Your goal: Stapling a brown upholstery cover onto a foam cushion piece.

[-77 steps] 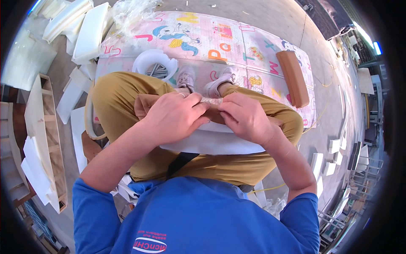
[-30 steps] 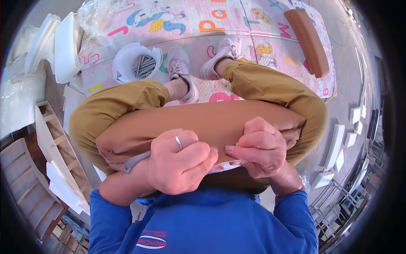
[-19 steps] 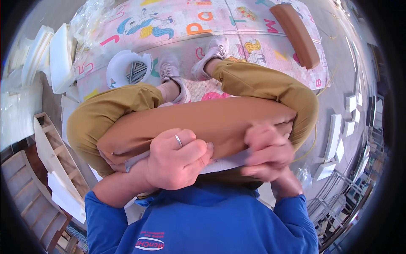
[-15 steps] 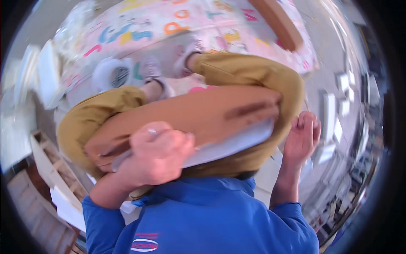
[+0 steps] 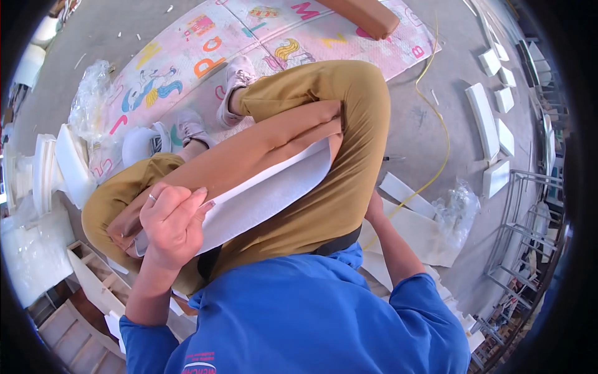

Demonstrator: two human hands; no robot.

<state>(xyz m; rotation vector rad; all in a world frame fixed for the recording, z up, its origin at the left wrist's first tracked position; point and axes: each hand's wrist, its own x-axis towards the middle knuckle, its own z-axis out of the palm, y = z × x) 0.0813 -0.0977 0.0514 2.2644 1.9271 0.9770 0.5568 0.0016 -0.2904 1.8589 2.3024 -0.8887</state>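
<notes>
Across my thighs lies a long padded piece in brown leather-like cover [image 5: 249,149], its white underside [image 5: 274,193] showing along the near edge. My left hand [image 5: 173,219], with a ring on one finger, is closed at the left part of that edge. Its thumb and fingertips pinch the rim of the brown cover. Down beside my right thigh is my right hand [image 5: 374,207]; the thigh hides its fingers, so I cannot see whether it holds anything.
A pink printed mat [image 5: 187,68] with another brown padded piece [image 5: 367,17] lies ahead. A yellow hose [image 5: 446,134] crosses the floor at right, near white blocks [image 5: 483,121], clear plastic wrap [image 5: 458,202] and a metal rack [image 5: 520,237]. Wooden frames [image 5: 103,277] stand at left.
My right hand has dropped from its raised place down beside my right thigh. My left hand has moved left along the padded piece to its edge. The view has turned.
</notes>
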